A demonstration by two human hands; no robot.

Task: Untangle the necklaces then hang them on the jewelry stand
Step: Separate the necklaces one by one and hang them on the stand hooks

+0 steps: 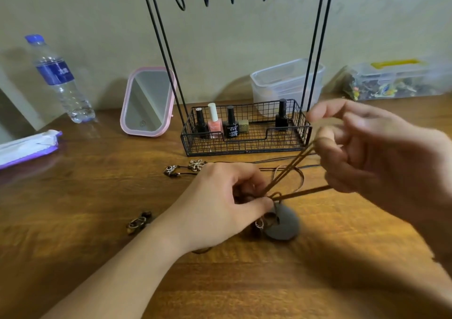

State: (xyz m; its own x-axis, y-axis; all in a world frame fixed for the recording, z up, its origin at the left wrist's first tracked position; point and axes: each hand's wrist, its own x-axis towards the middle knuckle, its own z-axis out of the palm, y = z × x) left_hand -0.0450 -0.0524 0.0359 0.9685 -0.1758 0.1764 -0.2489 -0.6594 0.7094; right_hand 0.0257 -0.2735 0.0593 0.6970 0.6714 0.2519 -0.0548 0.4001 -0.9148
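Brown cord (291, 169) taut between left hand (220, 203) and right hand (381, 147).

Jewelry stand (318, 37) top cropped (right hand (381, 147) blurred).

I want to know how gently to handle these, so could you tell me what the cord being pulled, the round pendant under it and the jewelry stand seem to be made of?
Cord: tan, flat and matte, probably leather or waxed cotton. Round pendant: dull grey with a centre hole, perhaps stone or ceramic; blur leaves it open. Jewelry stand: thin black wire rods and mesh basket, looks like painted metal.

Dim warm light, wide-angle edge distortion, motion-blurred right hand (381, 152).
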